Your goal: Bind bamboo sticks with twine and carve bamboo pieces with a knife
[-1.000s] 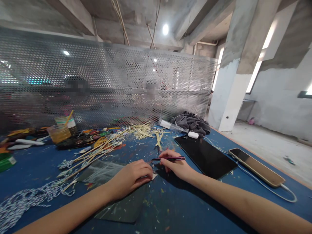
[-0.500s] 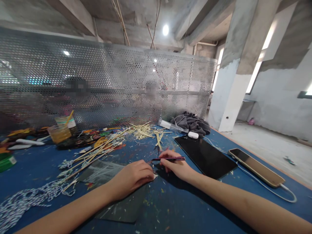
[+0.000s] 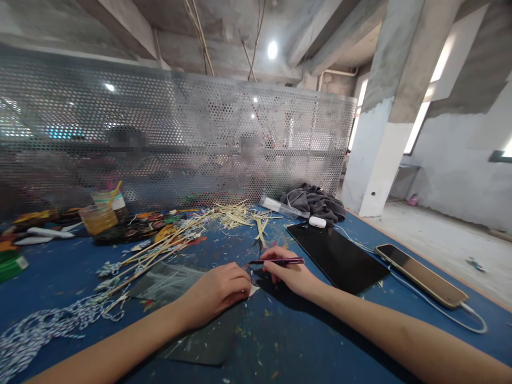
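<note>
My right hand (image 3: 290, 274) is closed round a slim maroon pen-shaped tool (image 3: 282, 261), its thin tip pointing left toward my other hand. Whether it is a pen or a craft knife I cannot tell. My left hand (image 3: 220, 290) rests with curled fingers over the table and the edge of a dark, scratched sheet (image 3: 200, 344). A small pale piece (image 3: 253, 289) sticks out from under its fingertips, pinned or pinched there. The rest of that piece is hidden by the fingers.
A black tablet (image 3: 340, 258) and a charging phone (image 3: 422, 274) lie at the right. Thin wooden sticks (image 3: 156, 250), straw-like strips (image 3: 234, 216) and patterned cord (image 3: 52, 317) spread across the left and back. Plastic cups (image 3: 98, 218) stand before a perforated metal screen (image 3: 180, 122).
The left fingertips have shifted very slightly left, showing a little more of the small pale piece. The right hand and its tool look almost unmoved.
</note>
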Demonstrator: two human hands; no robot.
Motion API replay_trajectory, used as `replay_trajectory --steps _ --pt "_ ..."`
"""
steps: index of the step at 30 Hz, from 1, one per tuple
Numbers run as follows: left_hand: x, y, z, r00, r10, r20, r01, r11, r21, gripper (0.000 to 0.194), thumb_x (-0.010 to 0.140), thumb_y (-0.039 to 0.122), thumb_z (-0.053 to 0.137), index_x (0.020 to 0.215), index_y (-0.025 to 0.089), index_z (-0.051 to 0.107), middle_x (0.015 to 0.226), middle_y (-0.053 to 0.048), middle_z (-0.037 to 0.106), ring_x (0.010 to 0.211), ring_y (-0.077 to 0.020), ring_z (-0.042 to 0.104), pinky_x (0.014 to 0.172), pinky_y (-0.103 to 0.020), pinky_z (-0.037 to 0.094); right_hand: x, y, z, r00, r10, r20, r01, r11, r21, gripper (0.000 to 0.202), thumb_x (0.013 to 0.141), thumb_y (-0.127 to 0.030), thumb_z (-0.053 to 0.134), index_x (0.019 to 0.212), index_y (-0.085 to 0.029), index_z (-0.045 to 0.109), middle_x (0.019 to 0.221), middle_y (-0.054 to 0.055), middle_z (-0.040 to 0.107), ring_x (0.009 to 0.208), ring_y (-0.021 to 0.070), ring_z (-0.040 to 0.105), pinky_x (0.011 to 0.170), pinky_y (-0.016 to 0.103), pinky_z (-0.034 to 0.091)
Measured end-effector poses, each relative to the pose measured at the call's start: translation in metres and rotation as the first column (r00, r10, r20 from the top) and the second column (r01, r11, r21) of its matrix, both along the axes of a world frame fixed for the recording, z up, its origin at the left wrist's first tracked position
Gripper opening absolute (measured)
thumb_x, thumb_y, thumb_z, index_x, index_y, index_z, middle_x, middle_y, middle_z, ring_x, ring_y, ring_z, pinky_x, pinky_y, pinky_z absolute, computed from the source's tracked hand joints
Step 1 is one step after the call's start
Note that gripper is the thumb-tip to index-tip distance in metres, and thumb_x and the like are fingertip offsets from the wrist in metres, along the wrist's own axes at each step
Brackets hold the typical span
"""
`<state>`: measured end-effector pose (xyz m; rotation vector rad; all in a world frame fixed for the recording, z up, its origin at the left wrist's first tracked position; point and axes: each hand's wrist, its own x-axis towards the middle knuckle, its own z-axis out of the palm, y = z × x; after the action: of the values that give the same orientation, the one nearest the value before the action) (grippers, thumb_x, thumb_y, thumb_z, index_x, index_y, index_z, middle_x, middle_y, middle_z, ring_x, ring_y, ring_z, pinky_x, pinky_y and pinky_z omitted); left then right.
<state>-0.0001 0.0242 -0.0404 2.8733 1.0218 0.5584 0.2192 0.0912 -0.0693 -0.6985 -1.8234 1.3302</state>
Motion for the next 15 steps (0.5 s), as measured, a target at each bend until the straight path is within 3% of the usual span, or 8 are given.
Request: replay_trajectory --steps 7,12,15 --pt "0.0022 -0.0016 0.0012 1.0 0.016 -0.019 -0.016 0.999 0.036 0.011 0.097 0.025 0.053 0.094 0.02 0.062 0.094 -0.003 0.068 0.087 -0.0168 0.059 0.078 -0.027 0.042 -0.0003 -0.0011 0.0018 1.0 -0.004 0.0 0.004 1.0 0.0 0.012 0.082 -0.031 0.06 0.089 -0.022 0.058 0.058 -0.007 0.051 0.049 0.0101 0.049 0.05 0.023 0.04" --pt "0.0033 -0.0041 -0.0006 0.993 0.038 -0.11 0.002 0.941 0.34 0.016 0.099 0.022 0.048 0.094 0.02 0.064 0.099 -0.003 0.07 0.09 -0.0186 0.059 0.081 -0.033 0.038 -0.0002 -0.002 0.0029 1.0 -0.005 0.003 0.005 1.0 0.001 0.012 0.081 -0.03 0.06 0.089 -0.022 0.058 0.064 -0.006 0.053 0.051 0.0096 0.049 0.049 0.023 0.04" --pt "0.0045 -0.0057 0.0002 0.989 0.013 -0.147 0.045 0.923 0.381 0.018 0.1 0.017 0.045 0.095 0.019 0.063 0.097 -0.002 0.072 0.089 -0.0173 0.06 0.084 -0.034 0.036 -0.0001 -0.0015 0.0021 1.0 -0.008 0.006 0.008 1.0 0.003 0.011 0.081 -0.029 0.059 0.089 -0.022 0.058 0.063 -0.006 0.053 0.051 0.0097 0.049 0.05 0.023 0.041"
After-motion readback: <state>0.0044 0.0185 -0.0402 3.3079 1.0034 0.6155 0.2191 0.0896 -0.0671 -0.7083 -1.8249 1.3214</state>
